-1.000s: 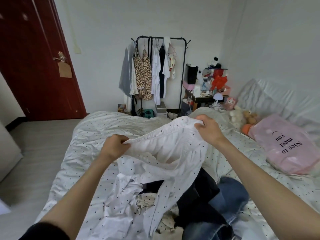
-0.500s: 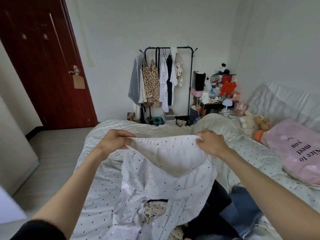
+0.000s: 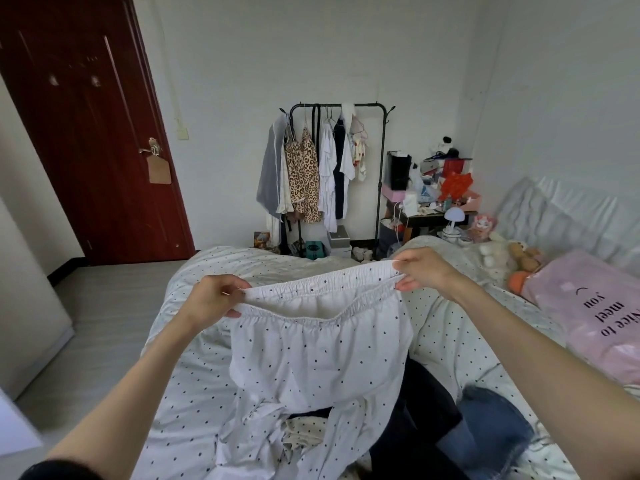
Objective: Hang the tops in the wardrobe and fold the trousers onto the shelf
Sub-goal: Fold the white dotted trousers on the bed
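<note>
White trousers with small dark dots (image 3: 318, 362) hang in front of me, their elastic waistband stretched wide between my hands. My left hand (image 3: 211, 299) pinches the waistband's left end and my right hand (image 3: 424, 270) pinches its right end. The legs drape down onto a pile of clothes on the bed: a black garment (image 3: 426, 410), blue jeans (image 3: 491, 431) and a cream spotted piece (image 3: 304, 436). A black clothes rack (image 3: 337, 107) with several tops on hangers stands against the far wall.
The bed (image 3: 194, 375) has a white dotted cover. A pink bag (image 3: 595, 317) and soft toys (image 3: 512, 254) lie at its right. A cluttered side table (image 3: 436, 216) stands right of the rack. A dark red door (image 3: 86, 133) is at the left, with grey floor (image 3: 114, 306) below.
My hands have lifted the trousers and pulled the waistband out flat and wide. My view has tilted up, showing more of the wall and door.
</note>
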`<action>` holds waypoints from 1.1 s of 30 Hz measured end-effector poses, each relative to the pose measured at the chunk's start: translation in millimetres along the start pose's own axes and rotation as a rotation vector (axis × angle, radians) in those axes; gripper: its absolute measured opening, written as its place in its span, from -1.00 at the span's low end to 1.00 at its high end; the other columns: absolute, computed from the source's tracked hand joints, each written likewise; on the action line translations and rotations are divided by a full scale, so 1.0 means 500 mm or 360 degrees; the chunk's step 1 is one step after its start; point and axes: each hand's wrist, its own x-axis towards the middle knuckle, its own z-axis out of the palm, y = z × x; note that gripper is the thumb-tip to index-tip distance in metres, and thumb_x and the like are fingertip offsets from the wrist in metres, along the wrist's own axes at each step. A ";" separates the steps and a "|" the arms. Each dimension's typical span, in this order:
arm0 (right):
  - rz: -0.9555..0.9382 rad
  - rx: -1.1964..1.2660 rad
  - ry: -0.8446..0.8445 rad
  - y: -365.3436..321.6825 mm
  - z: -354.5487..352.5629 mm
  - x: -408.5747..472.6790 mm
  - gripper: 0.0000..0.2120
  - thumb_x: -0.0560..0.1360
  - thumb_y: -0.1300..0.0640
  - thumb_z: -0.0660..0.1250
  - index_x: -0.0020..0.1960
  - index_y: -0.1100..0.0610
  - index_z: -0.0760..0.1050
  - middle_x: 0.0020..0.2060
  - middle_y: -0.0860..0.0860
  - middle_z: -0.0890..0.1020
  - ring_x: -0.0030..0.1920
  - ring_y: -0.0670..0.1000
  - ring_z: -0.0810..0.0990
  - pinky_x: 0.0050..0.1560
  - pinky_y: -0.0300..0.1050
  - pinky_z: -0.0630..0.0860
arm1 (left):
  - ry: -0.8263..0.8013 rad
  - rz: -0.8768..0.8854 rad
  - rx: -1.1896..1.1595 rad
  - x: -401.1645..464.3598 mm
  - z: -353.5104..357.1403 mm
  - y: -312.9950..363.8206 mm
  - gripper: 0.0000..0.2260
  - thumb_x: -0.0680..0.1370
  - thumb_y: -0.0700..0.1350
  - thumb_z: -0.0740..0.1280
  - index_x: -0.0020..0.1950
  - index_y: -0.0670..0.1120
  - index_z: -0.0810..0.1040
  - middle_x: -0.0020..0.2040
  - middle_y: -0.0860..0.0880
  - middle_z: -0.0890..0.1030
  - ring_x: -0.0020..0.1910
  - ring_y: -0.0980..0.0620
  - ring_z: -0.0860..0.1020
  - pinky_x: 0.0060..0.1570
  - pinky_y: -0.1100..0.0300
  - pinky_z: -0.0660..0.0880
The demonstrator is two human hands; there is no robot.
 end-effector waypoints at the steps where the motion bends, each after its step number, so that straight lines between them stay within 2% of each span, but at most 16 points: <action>1: -0.0014 0.0002 -0.0007 0.004 -0.002 0.003 -0.81 0.56 0.31 0.23 0.14 0.22 0.52 -0.01 0.17 0.58 -0.27 0.01 0.63 -0.30 -0.28 0.60 | 0.0006 0.0001 -0.0019 0.001 0.001 -0.006 -0.84 0.53 -0.35 0.29 -0.12 -0.14 0.61 -0.41 0.04 0.51 -0.44 0.17 0.50 -0.26 0.18 0.62; 3: -0.0087 -0.0087 0.0014 0.011 -0.003 0.008 -0.78 0.54 0.38 0.21 0.10 0.21 0.55 0.00 0.18 0.60 -0.25 -0.02 0.62 -0.21 -0.27 0.60 | -0.0006 0.0020 -0.0071 0.001 0.004 -0.012 -0.88 0.51 -0.31 0.34 -0.12 -0.11 0.61 -0.52 0.08 0.42 -0.49 0.18 0.45 -0.16 0.10 0.63; 5: -0.0216 -0.0265 0.0073 0.019 0.001 0.014 -0.72 0.50 0.40 0.21 0.10 0.17 0.56 0.04 0.14 0.60 -0.19 -0.03 0.59 -0.13 -0.25 0.56 | -0.0048 0.0073 -0.0125 -0.005 0.007 -0.012 -0.88 0.46 -0.24 0.43 -0.11 -0.03 0.59 -0.41 -0.06 0.50 -0.37 0.09 0.50 -0.10 0.11 0.61; 8: -0.0376 -0.0509 0.0089 0.026 0.009 0.018 -0.67 0.46 0.24 0.38 0.21 0.09 0.52 0.10 -0.01 0.52 0.07 -0.04 0.50 -0.05 -0.31 0.40 | -0.0171 0.0268 0.0122 -0.009 0.015 -0.012 -0.63 0.37 -0.20 0.52 -0.02 0.15 0.45 -0.16 -0.10 0.56 -0.17 -0.03 0.54 -0.07 0.14 0.51; 10: -0.0400 -0.0645 0.0004 0.030 0.012 0.019 -0.49 0.40 0.10 0.48 0.31 0.02 0.42 0.12 -0.03 0.40 0.15 -0.05 0.38 0.08 -0.24 0.33 | -0.0208 0.0407 0.0332 -0.007 0.024 -0.014 -0.54 0.39 -0.26 0.49 -0.02 0.19 0.33 -0.10 -0.06 0.52 -0.16 -0.06 0.52 -0.11 0.11 0.48; 11: -0.0412 -0.0747 -0.0036 0.032 0.014 0.021 -0.44 0.38 0.09 0.50 0.33 0.02 0.39 0.11 -0.02 0.37 0.14 -0.05 0.36 0.10 -0.22 0.30 | -0.0173 0.0454 0.0424 -0.004 0.028 -0.019 -0.54 0.41 -0.29 0.45 -0.02 0.19 0.30 -0.11 -0.05 0.51 -0.19 -0.04 0.50 -0.15 0.14 0.46; 13: -0.0480 -0.0960 -0.0016 0.038 0.014 0.028 -0.49 0.40 0.16 0.47 0.31 0.07 0.40 0.09 0.03 0.39 0.13 -0.01 0.38 0.09 -0.21 0.30 | -0.0050 0.0453 0.0539 0.004 0.033 -0.022 -0.61 0.45 -0.31 0.39 0.06 0.13 0.38 -0.12 -0.04 0.52 -0.25 0.05 0.47 -0.20 0.20 0.37; 15: -0.0515 -0.0997 0.0174 0.033 0.013 0.032 -0.69 0.43 0.21 0.43 0.16 0.15 0.52 0.03 0.08 0.51 0.11 0.07 0.47 0.01 -0.17 0.39 | 0.0058 0.0416 0.0582 0.016 0.035 -0.013 -0.70 0.48 -0.29 0.36 0.16 -0.02 0.50 -0.10 -0.03 0.55 -0.23 0.07 0.45 -0.18 0.27 0.28; 17: -0.0443 -0.0879 0.0408 0.007 0.004 0.038 -0.91 0.41 0.18 0.45 -0.15 0.15 0.55 -0.19 0.05 0.57 -0.06 0.08 0.53 -0.26 -0.21 0.38 | 0.0174 0.0401 0.0588 0.040 0.024 0.017 -0.78 0.49 -0.27 0.35 0.13 -0.14 0.57 -0.03 -0.06 0.59 -0.10 0.00 0.48 -0.16 0.33 0.24; 18: -0.0387 -0.0797 0.0474 -0.002 0.003 0.042 -0.85 0.39 0.16 0.46 -0.26 0.14 0.50 -0.29 0.02 0.54 -0.15 0.05 0.52 -0.35 -0.23 0.31 | 0.0237 0.0394 0.0562 0.048 0.019 0.033 -0.81 0.49 -0.27 0.35 0.10 -0.17 0.58 -0.03 -0.09 0.60 -0.06 -0.05 0.50 -0.17 0.33 0.23; 20: -0.0395 -0.0607 0.0556 -0.066 -0.023 0.061 -0.78 0.39 0.15 0.47 -0.31 0.16 0.44 -0.36 0.00 0.51 -0.23 0.02 0.48 -0.42 -0.22 0.25 | 0.0423 0.0488 0.0483 0.093 -0.022 0.103 -0.84 0.50 -0.28 0.35 0.07 -0.22 0.58 -0.03 -0.14 0.61 -0.03 -0.14 0.53 -0.14 0.31 0.26; 22: -0.0469 -0.0500 0.0622 -0.146 -0.050 0.077 -0.78 0.41 0.15 0.45 -0.28 0.16 0.42 -0.35 -0.01 0.49 -0.23 0.02 0.48 -0.40 -0.19 0.29 | 0.0632 0.0547 0.0371 0.136 -0.071 0.187 -0.85 0.51 -0.27 0.33 0.06 -0.24 0.57 -0.04 -0.17 0.61 -0.02 -0.16 0.53 -0.08 0.24 0.32; 26: -0.0716 -0.0603 0.0893 -0.318 -0.106 0.089 -0.72 0.44 0.07 0.42 -0.31 0.04 0.34 -0.34 -0.03 0.47 -0.21 0.06 0.46 -0.39 -0.17 0.27 | 0.0944 0.0640 0.0176 0.192 -0.166 0.346 -0.84 0.52 -0.23 0.30 0.07 -0.24 0.54 -0.08 -0.16 0.59 -0.01 -0.14 0.51 -0.09 0.19 0.35; 29: -0.0879 -0.0592 0.1147 -0.445 -0.155 0.088 -0.86 0.47 0.07 0.39 -0.12 0.12 0.48 -0.18 0.09 0.55 -0.07 0.16 0.53 -0.19 -0.10 0.40 | 0.1081 0.0670 0.0041 0.209 -0.222 0.438 -0.81 0.52 -0.18 0.30 0.10 -0.22 0.54 -0.10 -0.11 0.55 0.01 -0.12 0.51 -0.12 0.20 0.33; 31: -0.1025 -0.0427 0.1310 -0.542 -0.193 0.073 -0.84 0.48 0.11 0.36 -0.01 0.17 0.48 -0.11 0.15 0.53 0.02 0.20 0.53 -0.11 -0.06 0.37 | 0.1191 0.0770 -0.0023 0.212 -0.263 0.505 -0.79 0.52 -0.17 0.30 0.12 -0.23 0.52 -0.06 -0.15 0.56 0.05 -0.13 0.49 -0.10 0.19 0.33; 33: -0.1221 -0.0263 0.1487 -0.623 -0.225 0.044 -0.87 0.50 0.15 0.32 0.01 0.19 0.47 -0.03 0.17 0.51 0.04 0.17 0.49 -0.07 -0.06 0.34 | 0.1318 0.0908 -0.0083 0.207 -0.298 0.570 -0.78 0.51 -0.16 0.30 0.12 -0.21 0.52 0.00 -0.17 0.58 0.10 -0.14 0.47 -0.05 0.19 0.33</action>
